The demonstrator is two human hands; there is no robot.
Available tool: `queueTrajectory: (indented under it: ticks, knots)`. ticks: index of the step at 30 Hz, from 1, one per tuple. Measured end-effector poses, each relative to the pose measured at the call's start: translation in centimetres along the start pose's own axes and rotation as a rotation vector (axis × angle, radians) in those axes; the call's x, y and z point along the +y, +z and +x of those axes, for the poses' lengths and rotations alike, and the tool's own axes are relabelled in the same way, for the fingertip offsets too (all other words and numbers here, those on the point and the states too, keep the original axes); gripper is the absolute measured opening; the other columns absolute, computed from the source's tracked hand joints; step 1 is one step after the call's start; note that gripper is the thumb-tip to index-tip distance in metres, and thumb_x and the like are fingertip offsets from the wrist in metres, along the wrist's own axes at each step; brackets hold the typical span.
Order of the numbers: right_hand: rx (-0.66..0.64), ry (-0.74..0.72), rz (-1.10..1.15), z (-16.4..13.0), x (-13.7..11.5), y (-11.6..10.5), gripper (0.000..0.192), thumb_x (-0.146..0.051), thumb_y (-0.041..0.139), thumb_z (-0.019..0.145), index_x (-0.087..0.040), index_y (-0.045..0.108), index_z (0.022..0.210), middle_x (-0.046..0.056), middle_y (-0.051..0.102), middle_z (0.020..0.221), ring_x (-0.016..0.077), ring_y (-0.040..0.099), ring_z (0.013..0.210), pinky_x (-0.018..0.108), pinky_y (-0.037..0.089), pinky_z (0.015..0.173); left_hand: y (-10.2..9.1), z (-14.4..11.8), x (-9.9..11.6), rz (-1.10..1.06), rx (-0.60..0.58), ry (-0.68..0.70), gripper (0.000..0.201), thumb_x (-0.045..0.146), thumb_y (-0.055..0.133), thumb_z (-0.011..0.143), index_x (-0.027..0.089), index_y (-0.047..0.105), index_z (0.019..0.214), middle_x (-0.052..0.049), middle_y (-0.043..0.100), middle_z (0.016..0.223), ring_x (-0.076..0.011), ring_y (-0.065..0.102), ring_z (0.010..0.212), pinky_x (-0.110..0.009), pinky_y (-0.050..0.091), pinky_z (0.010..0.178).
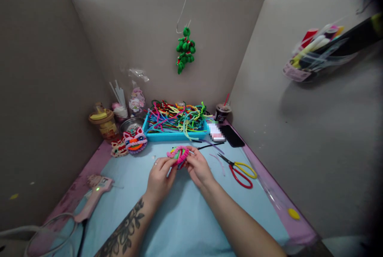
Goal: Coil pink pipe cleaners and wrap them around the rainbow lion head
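Over the middle of the light blue mat (pixel 128 177), both hands hold a small pipe-cleaner craft piece (pixel 179 155) with a pink coiled edge and green, yellow and darker strands inside. My left hand (pixel 161 173) pinches its left and lower side, a ring on one finger. From the right, my right hand (pixel 198 166) grips the other edge between thumb and fingers. Parts of the piece are hidden behind the fingertips. Closest to my right hand lie loose pipe cleaners (pixel 213 145) and scissors (pixel 236 167) with one red and one yellow handle.
A blue tray (pixel 176 136) heaped with colourful pipe cleaners stands behind. Finished lion-head crafts (pixel 136 141) sit at left, above a pink glue gun (pixel 95 197) with a cable. Phones (pixel 232 136) and a drink cup (pixel 223 111) are at back right. Grey partitions (pixel 143 42) enclose three sides.
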State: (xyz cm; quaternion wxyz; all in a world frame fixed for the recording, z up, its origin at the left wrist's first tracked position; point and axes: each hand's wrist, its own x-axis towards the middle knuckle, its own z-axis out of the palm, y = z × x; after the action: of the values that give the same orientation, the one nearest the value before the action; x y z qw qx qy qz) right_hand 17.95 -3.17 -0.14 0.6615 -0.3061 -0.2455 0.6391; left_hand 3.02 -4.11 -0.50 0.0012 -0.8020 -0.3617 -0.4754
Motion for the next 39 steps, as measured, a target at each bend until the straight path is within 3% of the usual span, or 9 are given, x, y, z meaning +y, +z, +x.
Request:
queueTrajectory:
  ticks: [16, 39]
  knots:
    - [-0.025, 0.049, 0.027, -0.03, -0.07, -0.04, 0.035, -0.01, 0.071, 0.061, -0.018, 0.057, 0.092, -0.002, 0.064, 0.071, 0.0069, 0.052, 0.051, 0.018, 0.043, 0.05, 0.13, -0.24, -0.17, -0.097, 0.042, -0.096, 0.019, 0.016, 0.055, 0.087, 0.02, 0.061, 0.104, -0.007, 0.064, 0.094, -0.0174, 0.062, 0.087, -0.032, 0.053, 0.078]
    - [-0.011, 0.079, 0.046, -0.08, 0.42, 0.08, 0.034, -0.011, 0.072, 0.061, -0.019, 0.057, 0.09, -0.002, 0.065, 0.073, 0.0078, 0.055, 0.053, 0.018, 0.044, 0.051, 0.2, -0.57, -0.75, 0.015, 0.053, -0.121, 0.025, 0.017, 0.049, 0.089, 0.023, 0.065, 0.108, -0.006, 0.062, 0.096, -0.0166, 0.062, 0.087, -0.03, 0.053, 0.079]
